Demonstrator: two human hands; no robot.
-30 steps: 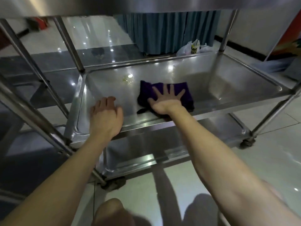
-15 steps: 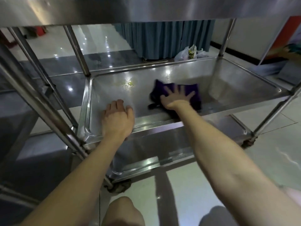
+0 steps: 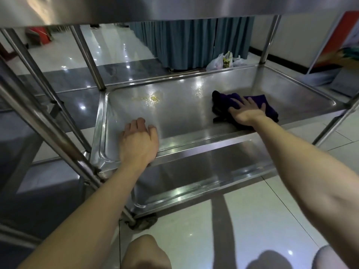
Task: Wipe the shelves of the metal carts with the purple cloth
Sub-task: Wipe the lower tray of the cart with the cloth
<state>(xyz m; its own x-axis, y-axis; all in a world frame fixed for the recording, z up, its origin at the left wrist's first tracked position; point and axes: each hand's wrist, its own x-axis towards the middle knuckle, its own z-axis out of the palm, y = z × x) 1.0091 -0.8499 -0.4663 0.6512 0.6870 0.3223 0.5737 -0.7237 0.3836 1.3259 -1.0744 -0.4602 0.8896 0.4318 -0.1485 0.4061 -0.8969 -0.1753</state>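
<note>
1 glossy steel shelf (image 3: pixel 184 117) — right grip (image 3: pixel 245 113) flat on crumpled purple cloth (image 3: pixel 269 109), left grip (image 3: pixel 138 141) relaxed on metal, holding nothing

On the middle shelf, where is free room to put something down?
Bare steel lies between the left hand and the purple cloth, in front of the yellowish spill. The right side is crowded: the right hand presses the cloth.

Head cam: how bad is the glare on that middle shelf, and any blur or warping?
Head view: ceiling-light spots glare across the middle shelf, strongest near the yellowish smear; the wide lens bows the cart posts at the edges; the purple cloth under the right hand reads dark.
</note>
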